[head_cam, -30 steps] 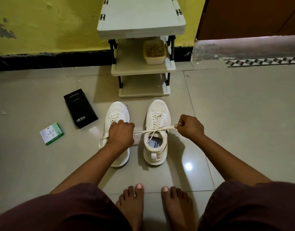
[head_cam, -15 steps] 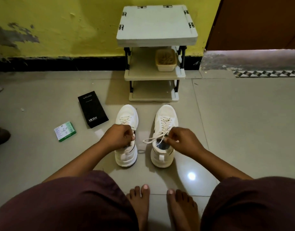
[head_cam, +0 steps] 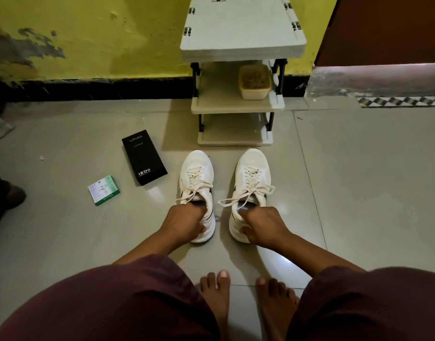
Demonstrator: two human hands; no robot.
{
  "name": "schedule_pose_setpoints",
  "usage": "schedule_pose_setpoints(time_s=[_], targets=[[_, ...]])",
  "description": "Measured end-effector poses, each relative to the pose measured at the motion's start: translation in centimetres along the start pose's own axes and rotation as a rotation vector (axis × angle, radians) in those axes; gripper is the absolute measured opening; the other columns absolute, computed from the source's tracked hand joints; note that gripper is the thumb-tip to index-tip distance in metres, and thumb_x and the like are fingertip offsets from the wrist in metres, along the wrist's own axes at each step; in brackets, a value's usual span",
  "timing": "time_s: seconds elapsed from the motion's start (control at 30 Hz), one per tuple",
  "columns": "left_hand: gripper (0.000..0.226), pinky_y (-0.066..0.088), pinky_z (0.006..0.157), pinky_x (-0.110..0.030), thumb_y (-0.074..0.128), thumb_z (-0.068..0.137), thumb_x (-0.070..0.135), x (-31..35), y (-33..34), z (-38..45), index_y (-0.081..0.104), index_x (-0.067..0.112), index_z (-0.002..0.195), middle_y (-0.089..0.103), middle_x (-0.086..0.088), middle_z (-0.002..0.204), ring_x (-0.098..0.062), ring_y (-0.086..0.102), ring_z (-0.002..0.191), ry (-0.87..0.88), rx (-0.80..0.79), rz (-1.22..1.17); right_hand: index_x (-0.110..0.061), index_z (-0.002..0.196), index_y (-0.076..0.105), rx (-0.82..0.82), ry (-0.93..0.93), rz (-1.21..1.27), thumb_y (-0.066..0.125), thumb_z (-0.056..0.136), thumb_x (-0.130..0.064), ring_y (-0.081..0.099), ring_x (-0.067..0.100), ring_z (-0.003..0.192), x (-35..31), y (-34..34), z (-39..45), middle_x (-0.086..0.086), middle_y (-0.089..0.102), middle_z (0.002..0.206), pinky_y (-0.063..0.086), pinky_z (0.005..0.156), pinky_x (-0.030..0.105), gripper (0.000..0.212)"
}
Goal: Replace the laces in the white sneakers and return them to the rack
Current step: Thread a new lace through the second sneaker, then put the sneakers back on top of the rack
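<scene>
Two white sneakers stand side by side on the tiled floor, toes toward the rack. My left hand [head_cam: 185, 223] grips the heel of the left sneaker [head_cam: 196, 173], fingers inside its opening. The heel of the right sneaker [head_cam: 253, 173] is gripped by my right hand [head_cam: 260, 226], fingers hooked over the collar. Both shoes are laced with cream laces, and their loose ends trail out to the sides. The grey three-tier shoe rack [head_cam: 241, 28] stands against the yellow wall just beyond the toes, its bottom shelf bare.
A beige tub [head_cam: 254, 82] sits on the rack's middle shelf at right. A black phone box [head_cam: 143, 157] and a small green and white packet [head_cam: 103, 190] lie on the floor to the left. My bare feet [head_cam: 248, 303] are below the shoes. A raised door sill [head_cam: 376, 80] runs at right.
Both hands let go of the lace ends and dropped back to the sneakers' heels. The right shoe's lace, earlier pulled taut between the hands, now lies loose.
</scene>
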State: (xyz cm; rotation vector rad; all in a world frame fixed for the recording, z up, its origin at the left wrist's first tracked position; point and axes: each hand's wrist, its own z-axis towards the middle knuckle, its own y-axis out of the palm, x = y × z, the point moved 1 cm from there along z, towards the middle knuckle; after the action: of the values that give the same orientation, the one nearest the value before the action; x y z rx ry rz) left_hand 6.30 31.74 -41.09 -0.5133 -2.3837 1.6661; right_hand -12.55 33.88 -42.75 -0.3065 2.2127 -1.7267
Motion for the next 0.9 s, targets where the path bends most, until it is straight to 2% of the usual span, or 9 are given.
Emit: schedule_pose_setpoints(time_s=[0.2, 0.47, 0.63, 0.77, 0.9], targets=[[0.033, 0.041, 0.08, -0.028, 0.054, 0.089, 0.032, 1.5, -1.8, -0.3, 0.049, 0.021, 0.12, 0.054, -0.005, 0.127, -0.029, 0.052, 0.113, 0.094, 0.073, 0.011, -0.012, 0.105, 0.056, 0.003, -0.05, -0.032, 0.053, 0.088, -0.028, 0.058, 0.031, 0.096, -0.5, -1.1, -0.4, 0.01, 0.064, 0.106, 0.03, 0.065, 0.026, 0.024], [0.031, 0.038, 0.079, -0.029, 0.058, 0.087, 0.035, 3.0, -6.4, -2.2, 0.055, 0.021, 0.116, 0.058, -0.004, 0.121, -0.027, 0.053, 0.113, 0.119, 0.112, 0.064, -0.016, 0.106, 0.06, 0.058, -0.006, 0.03, 0.057, 0.086, -0.031, 0.057, 0.03, 0.1, -0.9, -5.5, -2.9, 0.008, 0.063, 0.108, 0.03, 0.069, 0.025, 0.025], [0.036, 0.034, 0.074, -0.027, 0.061, 0.086, 0.037, 3.5, -11.6, -4.7, 0.055, 0.022, 0.118, 0.059, -0.004, 0.119, -0.025, 0.054, 0.111, 0.111, 0.158, 0.04, -0.024, 0.115, 0.06, 0.105, 0.03, 0.088, 0.061, 0.084, -0.033, 0.056, 0.028, 0.107, -0.8, -10.9, -5.3, 0.005, 0.063, 0.114, 0.031, 0.074, 0.023, 0.032], [0.039, 0.033, 0.071, -0.027, 0.065, 0.083, 0.04, 4.0, -17.3, -7.3, 0.057, 0.021, 0.116, 0.06, -0.005, 0.116, -0.026, 0.055, 0.108, 0.122, 0.213, 0.029, -0.018, 0.104, 0.064, 0.215, 0.017, 0.101, 0.064, 0.081, -0.03, 0.058, 0.026, 0.097, -1.1, -16.4, -7.9, 0.004, 0.065, 0.103, 0.032, 0.068, 0.024, 0.026], [0.039, 0.035, 0.072, -0.028, 0.066, 0.082, 0.041, 4.4, -22.7, -9.4, 0.058, 0.021, 0.114, 0.061, -0.006, 0.114, -0.027, 0.055, 0.107, 0.147, 0.303, 0.031, -0.02, 0.107, 0.064, 0.301, 0.041, 0.046, 0.065, 0.081, -0.033, 0.058, 0.026, 0.096, -1.1, -21.8, -9.6, 0.005, 0.065, 0.102, 0.035, 0.067, 0.026, 0.03]])
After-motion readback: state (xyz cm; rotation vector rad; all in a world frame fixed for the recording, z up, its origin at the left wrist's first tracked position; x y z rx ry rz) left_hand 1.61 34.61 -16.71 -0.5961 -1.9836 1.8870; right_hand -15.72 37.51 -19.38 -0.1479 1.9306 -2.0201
